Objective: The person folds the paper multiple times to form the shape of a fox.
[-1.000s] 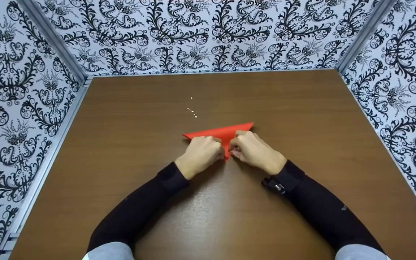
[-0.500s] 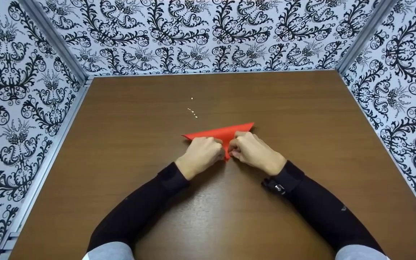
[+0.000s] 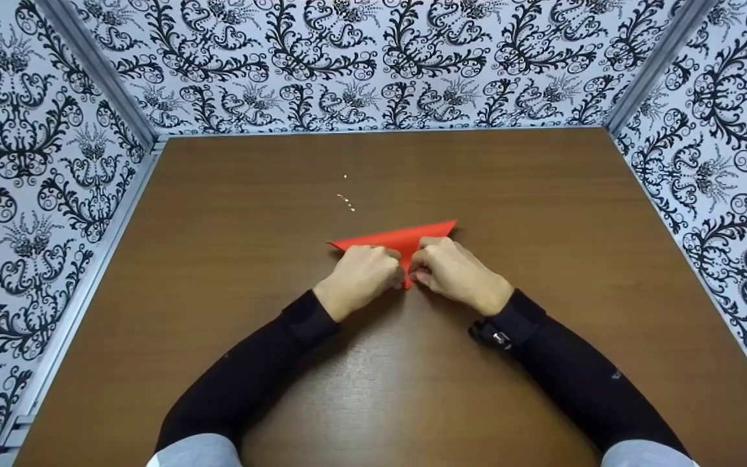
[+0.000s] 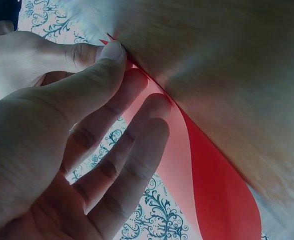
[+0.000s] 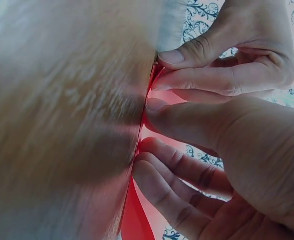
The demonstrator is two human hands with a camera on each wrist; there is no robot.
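Observation:
In the head view a sheet of red paper point(image 3: 406, 237), folded to a triangle shape, lies mid-table with its long edge away from me and one corner toward me. My left hand point(image 3: 364, 275) holds the near corner from the left, thumb and index finger pinching the edge. From the other side my right hand point(image 3: 458, 272) pinches the same part of the paper, its fingertips close to the left ones. The left wrist view shows the paper point(image 4: 222, 185) curving up off the wood in a rounded layer. Both palms hide much of the near part.
The brown wooden table point(image 3: 250, 175) is bordered by white panels point(image 3: 354, 71) with black scroll patterns at the back and both sides. A few small pale specks point(image 3: 347, 201) lie beyond the paper. A black strap device point(image 3: 493, 335) sits at the right wrist.

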